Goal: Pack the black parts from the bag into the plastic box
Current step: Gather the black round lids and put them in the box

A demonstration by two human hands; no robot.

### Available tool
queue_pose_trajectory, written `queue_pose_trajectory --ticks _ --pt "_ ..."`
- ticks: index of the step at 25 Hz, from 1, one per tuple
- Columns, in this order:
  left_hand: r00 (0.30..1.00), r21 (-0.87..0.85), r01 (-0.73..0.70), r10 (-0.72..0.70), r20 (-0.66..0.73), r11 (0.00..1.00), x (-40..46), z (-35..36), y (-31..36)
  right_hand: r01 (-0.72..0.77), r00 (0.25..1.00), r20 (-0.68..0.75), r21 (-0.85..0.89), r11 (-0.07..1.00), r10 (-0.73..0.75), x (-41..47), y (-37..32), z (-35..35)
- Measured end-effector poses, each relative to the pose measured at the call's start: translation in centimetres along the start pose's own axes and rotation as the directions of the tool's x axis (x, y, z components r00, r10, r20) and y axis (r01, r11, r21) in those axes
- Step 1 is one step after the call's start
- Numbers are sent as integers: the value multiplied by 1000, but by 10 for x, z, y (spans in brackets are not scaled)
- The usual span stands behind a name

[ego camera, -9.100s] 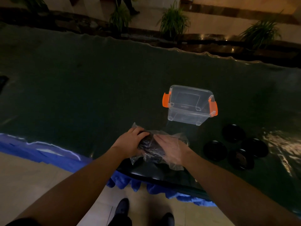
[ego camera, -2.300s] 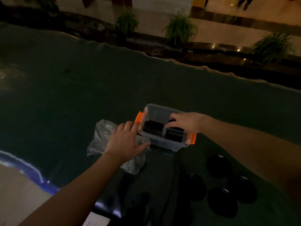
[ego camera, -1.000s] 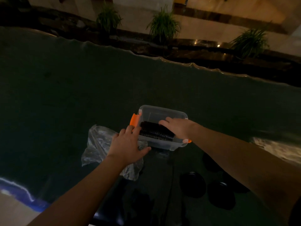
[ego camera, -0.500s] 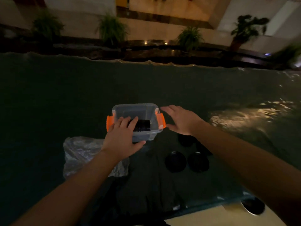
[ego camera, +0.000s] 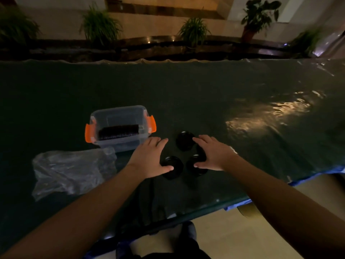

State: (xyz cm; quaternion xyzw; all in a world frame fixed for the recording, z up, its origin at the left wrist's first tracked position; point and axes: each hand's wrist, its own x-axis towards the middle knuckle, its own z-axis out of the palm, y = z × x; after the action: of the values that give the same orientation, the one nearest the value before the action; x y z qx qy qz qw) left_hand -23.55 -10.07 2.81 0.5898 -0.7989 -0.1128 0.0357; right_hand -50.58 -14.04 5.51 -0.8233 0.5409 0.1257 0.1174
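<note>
both hands are spread flat and gripping nothing, left hand (ego camera: 149, 157) and right hand (ego camera: 214, 154) either side of a cluster of black round lids (ego camera: 183, 141) on the dark counter (ego camera: 205, 94). plastic box (ego camera: 119, 128) sits just left with the black parts (ego camera: 118, 132) lined up inside, crumpled bag (ego camera: 72, 171) beside it.

Dark round discs (ego camera: 184, 140) are lying near the front edge of the dark green covered table (ego camera: 205, 94), while leafy green potted plants (ego camera: 193, 30) are standing beyond its far edge.
</note>
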Motion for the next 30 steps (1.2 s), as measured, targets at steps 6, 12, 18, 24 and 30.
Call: queue_pose_trajectory --ticks 6,12,18,24,30 --pt "956 15 187 -185 226 982 26 50 43 109 988 115 -5 994 -108 14 50 49" --pt "895 -5 314 -294 335 949 40 80 67 337 935 159 -108 935 -318 38 64 81" --pt "868 -46 395 -356 345 918 53 86 62 376 920 169 -125 918 -353 53 62 87" --pt "927 -163 337 -297 229 927 99 64 55 328 943 53 2 945 -328 49 74 69" --pt "960 -136 233 -204 194 963 163 47 65 111 994 1 43 993 -111 49 102 52"
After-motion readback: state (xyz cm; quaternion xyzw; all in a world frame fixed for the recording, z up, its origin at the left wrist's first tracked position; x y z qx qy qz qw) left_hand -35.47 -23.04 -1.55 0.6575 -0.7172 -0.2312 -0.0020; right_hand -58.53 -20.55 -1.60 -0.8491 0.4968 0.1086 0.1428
